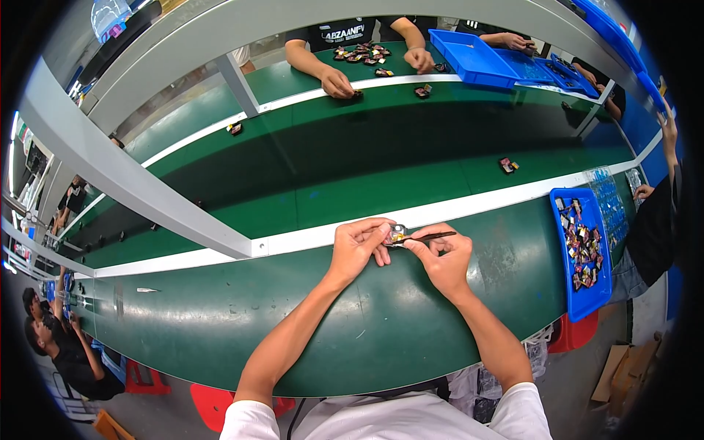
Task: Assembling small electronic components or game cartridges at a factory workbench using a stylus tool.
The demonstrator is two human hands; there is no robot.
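Observation:
Between thumb and fingers, my left hand (356,249) grips a small dark electronic part (397,234) with yellow and light patches, near the bench's far edge. My right hand (445,260) is closed round dark tweezers (433,236), whose pointed end reaches the part's lower side. Whether the tips touch or pinch anything is too small to tell. Both forearms rest over the green bench (330,352). Off to the right, a blue tray (581,304) holds many similar small parts (583,246).
A white rail (484,204) separates my bench from a dark green conveyor belt (352,158), where a loose part (507,165) lies. Across it, a co-worker's hands (339,83) handle parts beside a blue bin (473,62). A grey post (176,213) slants on the left.

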